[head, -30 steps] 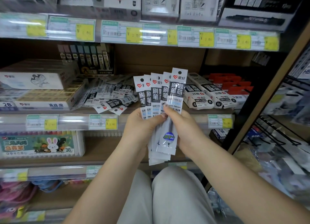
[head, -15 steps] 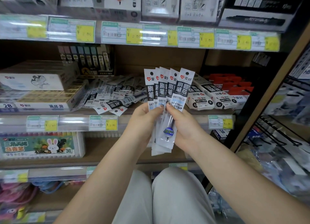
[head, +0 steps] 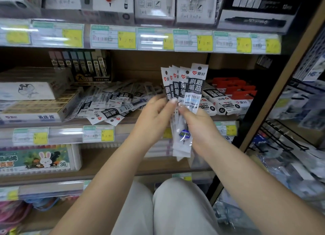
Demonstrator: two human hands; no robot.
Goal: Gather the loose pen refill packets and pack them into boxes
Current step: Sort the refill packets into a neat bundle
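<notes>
I hold a fanned bundle of white-and-black pen refill packets (head: 189, 87) upright in front of the middle shelf. My right hand (head: 200, 129) grips the bundle from the right at its middle. My left hand (head: 154, 118) is on its left side, thumb pressed on the front packets and fingers blurred behind them. More loose refill packets (head: 114, 102) lie scattered in a pile on the shelf, left of the bundle. White-and-black refill boxes (head: 219, 102) lie on the shelf just right of my hands, partly hidden by the bundle.
Red-topped packets (head: 233, 88) sit behind the refill boxes. Flat boxes (head: 33, 108) are stacked at the shelf's left, with a pencil-lead display (head: 82, 65) behind. Price-tag rails (head: 98, 134) edge each shelf. Wire hooks (head: 281, 138) jut out at right. My knees (head: 163, 208) are below.
Both hands have lifted the bundle up and to the right, toward the refill boxes. The fan of packets has drawn closer together.
</notes>
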